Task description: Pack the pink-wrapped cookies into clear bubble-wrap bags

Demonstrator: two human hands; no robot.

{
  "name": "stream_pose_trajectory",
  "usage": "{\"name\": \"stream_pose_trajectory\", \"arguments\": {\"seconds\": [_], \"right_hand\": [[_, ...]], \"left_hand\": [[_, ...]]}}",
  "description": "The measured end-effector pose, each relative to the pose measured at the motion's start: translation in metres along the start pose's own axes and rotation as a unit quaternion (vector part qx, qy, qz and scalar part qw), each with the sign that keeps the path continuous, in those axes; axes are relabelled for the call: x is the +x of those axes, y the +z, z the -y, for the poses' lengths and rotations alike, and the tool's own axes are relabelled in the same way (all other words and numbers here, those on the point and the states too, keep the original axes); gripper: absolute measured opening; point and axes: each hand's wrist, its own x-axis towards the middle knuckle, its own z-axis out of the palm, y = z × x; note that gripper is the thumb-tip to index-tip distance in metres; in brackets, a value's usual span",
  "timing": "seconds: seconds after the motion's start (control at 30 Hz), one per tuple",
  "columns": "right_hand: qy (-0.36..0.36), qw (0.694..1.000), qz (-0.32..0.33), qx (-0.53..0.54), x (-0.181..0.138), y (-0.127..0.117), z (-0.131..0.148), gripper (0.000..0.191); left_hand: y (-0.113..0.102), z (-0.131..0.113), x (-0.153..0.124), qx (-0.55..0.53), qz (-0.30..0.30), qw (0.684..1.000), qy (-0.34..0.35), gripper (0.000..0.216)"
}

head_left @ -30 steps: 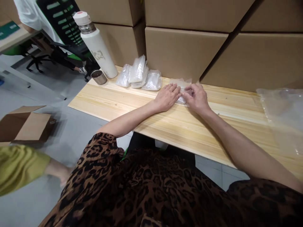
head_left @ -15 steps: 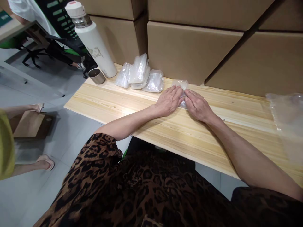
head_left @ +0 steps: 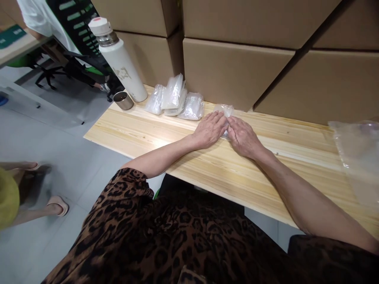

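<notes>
My left hand (head_left: 211, 129) and my right hand (head_left: 242, 137) lie close together on the wooden table (head_left: 183, 150), fingers pressed down on a small clear plastic bag (head_left: 225, 111). Most of the bag is hidden under my fingers; only its far end shows. Just left of my hands sits a pile of several filled clear bags (head_left: 177, 98) against the cardboard boxes.
Stacked cardboard boxes (head_left: 237, 67) wall off the table's back. A white flask (head_left: 120, 61) and a metal cup (head_left: 123, 100) stand at the far left corner. Loose clear plastic (head_left: 359, 157) lies at the right. Another person's legs (head_left: 26, 197) stand on the floor at left.
My hands have closed together over the small bag, covering more of it. The person at left has walked across the floor, and the open carton there is out of view.
</notes>
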Motion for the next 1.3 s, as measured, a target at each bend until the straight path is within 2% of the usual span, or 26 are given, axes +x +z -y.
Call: {"name": "stream_pose_trajectory", "arguments": {"seconds": [0.13,0.33,0.53,0.7,0.9,1.07,1.3], "right_hand": [[0.005,1.000,0.004,-0.011,0.001,0.001,0.001,0.071],[0.000,1.000,-0.024,0.004,0.001,0.006,-0.001,0.068],[-0.018,0.993,-0.120,0.013,-0.006,-0.002,0.012,0.052],[-0.069,0.993,-0.094,0.006,-0.009,-0.005,0.016,0.046],[-0.071,0.994,-0.088,0.007,-0.011,-0.003,0.016,0.049],[-0.064,0.992,-0.105,0.037,-0.011,0.001,0.010,0.049],[-0.076,0.990,-0.107,0.053,-0.008,0.003,0.000,0.051]], "left_hand": [[-0.005,-0.001,-0.004,0.017,-0.042,0.999,0.008,0.047],[-0.019,-0.004,-0.014,0.012,-0.024,0.999,0.032,0.041],[-0.027,-0.006,-0.019,0.014,-0.015,0.999,0.029,0.031],[-0.029,-0.007,-0.019,0.015,-0.008,0.999,0.028,0.032],[-0.032,-0.004,-0.018,-0.002,0.008,1.000,0.022,0.034],[-0.034,0.000,-0.022,-0.014,-0.015,1.000,0.023,0.035],[-0.032,0.003,-0.021,0.009,-0.007,0.999,0.038,0.040]]}}
